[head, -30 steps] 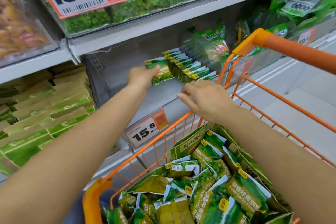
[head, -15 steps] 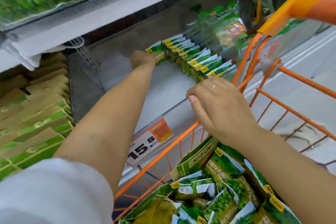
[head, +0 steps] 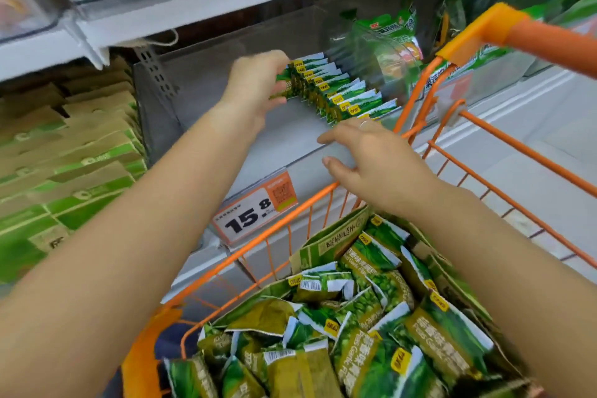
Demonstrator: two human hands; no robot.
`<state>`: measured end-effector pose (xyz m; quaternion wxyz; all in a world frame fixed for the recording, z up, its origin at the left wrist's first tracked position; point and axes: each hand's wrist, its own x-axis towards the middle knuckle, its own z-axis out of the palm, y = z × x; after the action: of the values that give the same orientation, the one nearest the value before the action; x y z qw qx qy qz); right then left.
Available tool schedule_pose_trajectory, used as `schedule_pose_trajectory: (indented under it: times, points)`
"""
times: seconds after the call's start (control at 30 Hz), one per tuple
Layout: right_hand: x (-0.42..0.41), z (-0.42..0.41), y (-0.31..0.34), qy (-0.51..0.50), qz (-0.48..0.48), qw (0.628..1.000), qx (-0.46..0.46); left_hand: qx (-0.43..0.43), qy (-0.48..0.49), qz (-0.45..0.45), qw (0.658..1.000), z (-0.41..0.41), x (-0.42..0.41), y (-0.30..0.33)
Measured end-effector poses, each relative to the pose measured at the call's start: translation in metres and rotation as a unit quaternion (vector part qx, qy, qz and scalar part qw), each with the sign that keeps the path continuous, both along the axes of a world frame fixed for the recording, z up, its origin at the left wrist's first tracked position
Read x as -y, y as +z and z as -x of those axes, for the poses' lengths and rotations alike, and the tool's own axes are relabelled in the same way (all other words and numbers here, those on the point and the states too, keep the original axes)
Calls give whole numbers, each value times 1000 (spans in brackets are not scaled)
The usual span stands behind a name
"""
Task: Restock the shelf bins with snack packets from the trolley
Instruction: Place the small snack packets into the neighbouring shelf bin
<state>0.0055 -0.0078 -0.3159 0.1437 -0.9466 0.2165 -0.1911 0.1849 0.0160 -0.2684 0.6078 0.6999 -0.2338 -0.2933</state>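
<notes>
A row of green snack packets (head: pixel 342 90) stands upright along the right side of a clear shelf bin (head: pixel 284 142). My left hand (head: pixel 255 87) reaches into the bin and grips the packet at the row's far end (head: pixel 281 85), held against the others. At the bin's front rim, my right hand (head: pixel 374 161) hovers near the closest packets with its fingers relaxed and nothing in them. Below it, many more green packets (head: pixel 371 317) lie loose in an opened carton inside the orange trolley (head: pixel 523 155).
A price tag reading 15.8 (head: pixel 255 210) hangs on the bin's front. Brown and green cartons (head: pixel 64 152) fill the shelf to the left. Another bin of green bags (head: pixel 387 39) stands to the right, behind the trolley handle (head: pixel 529 35). A shelf board (head: pixel 193 6) runs overhead.
My left hand has brought its packet up against the far end of the row. My right hand has shifted a little left along the bin's front rim.
</notes>
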Motion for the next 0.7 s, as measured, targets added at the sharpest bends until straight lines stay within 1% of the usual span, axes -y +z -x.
schedule_pose_trajectory:
  times: [0.03, 0.07, 0.13, 0.17, 0.2, 0.23, 0.3, 0.33, 0.4, 0.47, 0.53, 0.57, 0.67, 0.7]
  points:
    - [-5, 3, 7, 16, 11, 1000, 1, 54, -44, 3, 998, 17, -23, 8]
    - [-12, 8, 13, 33, 35, 999, 22, 110, -83, 2, 990, 34, -46, 14]
    - [-28, 20, 24, 52, 88, 994, 43, 233, -151, -32, 960, 54, -87, 6]
    - [-37, 27, 27, 54, 100, 993, 21, 291, -173, -67, 938, 58, -104, -4]
    - [-45, 32, 28, 49, 106, 993, -28, 345, -182, -102, 915, 61, -120, -14]
    - [-50, 38, 26, 33, 106, 988, -105, 397, -175, -128, 892, 61, -133, -25]
    - [-53, 46, 17, -22, 93, 965, -244, 473, -146, -140, 857, 60, -148, -42]
    - [-53, 48, 12, -49, 82, 953, -288, 489, -136, -130, 852, 59, -152, -46]
    - [-55, 51, 3, -71, 58, 943, -321, 481, -128, -96, 862, 54, -153, -50]
    - [-58, 48, -5, -52, -4, 951, -306, 467, -115, -67, 874, 49, -152, -52]
    - [-64, 41, -10, -7, -52, 957, -287, 474, -116, -61, 871, 48, -152, -52]
    - [-69, 37, -12, 16, -45, 955, -293, 479, -121, -62, 867, 48, -153, -52]
    - [-80, 28, -26, 58, 42, 930, -360, 483, -129, -57, 864, 51, -155, -51]
    - [-82, 27, -29, 66, 47, 928, -365, 479, -127, -53, 867, 50, -155, -50]
